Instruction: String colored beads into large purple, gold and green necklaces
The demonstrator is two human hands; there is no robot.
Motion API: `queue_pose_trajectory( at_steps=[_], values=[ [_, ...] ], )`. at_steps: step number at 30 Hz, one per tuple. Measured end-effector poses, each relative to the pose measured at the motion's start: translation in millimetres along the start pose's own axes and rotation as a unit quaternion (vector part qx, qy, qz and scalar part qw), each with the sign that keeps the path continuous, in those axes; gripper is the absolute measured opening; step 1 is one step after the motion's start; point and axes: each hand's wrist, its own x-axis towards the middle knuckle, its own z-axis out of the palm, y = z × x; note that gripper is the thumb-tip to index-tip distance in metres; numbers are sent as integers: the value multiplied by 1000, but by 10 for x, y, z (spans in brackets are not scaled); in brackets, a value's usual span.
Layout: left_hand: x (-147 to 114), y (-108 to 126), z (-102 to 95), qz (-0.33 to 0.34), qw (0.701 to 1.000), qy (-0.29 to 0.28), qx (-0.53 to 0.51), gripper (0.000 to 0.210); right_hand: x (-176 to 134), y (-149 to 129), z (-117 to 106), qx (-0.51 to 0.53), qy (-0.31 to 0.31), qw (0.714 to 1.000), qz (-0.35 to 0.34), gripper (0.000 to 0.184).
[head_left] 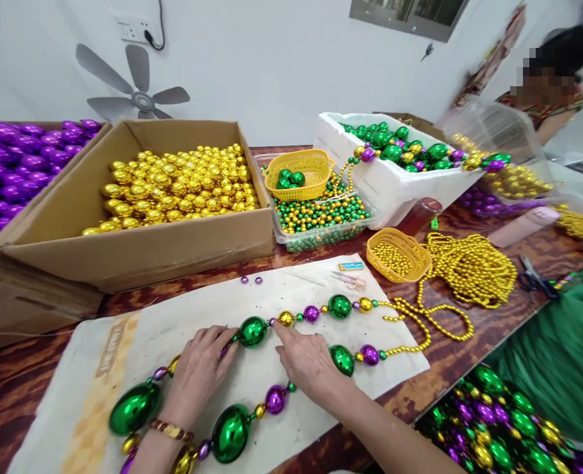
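The bead garland (252, 331) lies looped on the white cloth (124, 342) under your hands. Your left hand (200, 372) pinches the strand just beside a large green bead, fingers curled on it. Your right hand (308, 362) rests flat on the strand, index finger touching a gold bead (285, 319). Beyond your hands stands a cardboard box (138, 253) of gold balls.

We see bright, even indoor light from above, with only soft, short shadows under our hands (252, 368). White glints sit on the large green beads (230, 432) and gold balls (177, 184). The wide lens bends the table's far edge, and the right margin smears with blur.
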Motion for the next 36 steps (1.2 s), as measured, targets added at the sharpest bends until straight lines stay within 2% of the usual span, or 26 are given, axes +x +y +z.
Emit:
queue_pose_trajectory(
  at_steps=[3, 6, 9, 12, 20, 29, 36],
  values=[
    [1, -62, 40, 6, 1000, 7, -20, 32, 90, 310, -198, -20, 56, 998, 21, 45],
    [3, -102, 73, 12, 999, 5, -30, 35, 204, 860, -526, -116, 98, 979, 133, 35],
    [11, -106, 86, 13, 999, -5, -37, 37, 280, 1414, -785, -159, 99, 965, 185, 31],
    [16, -66, 42, 13, 999, -11, -49, 33, 308, 1736, -838, -176, 82, 964, 182, 27],
    [-69, 74, -224, -30, 999, -35, 15, 32, 391, 1918, -657, -215, 32, 970, 108, 26],
    [-138, 65, -202, -47, 998, -47, -21, 28, 538, 2004, -616, -251, 18, 963, 93, 23],
    [-155, 108, -196, -31, 999, -27, -18, 25, 454, 2029, -690, -248, 40, 963, 100, 23]
  ],
)
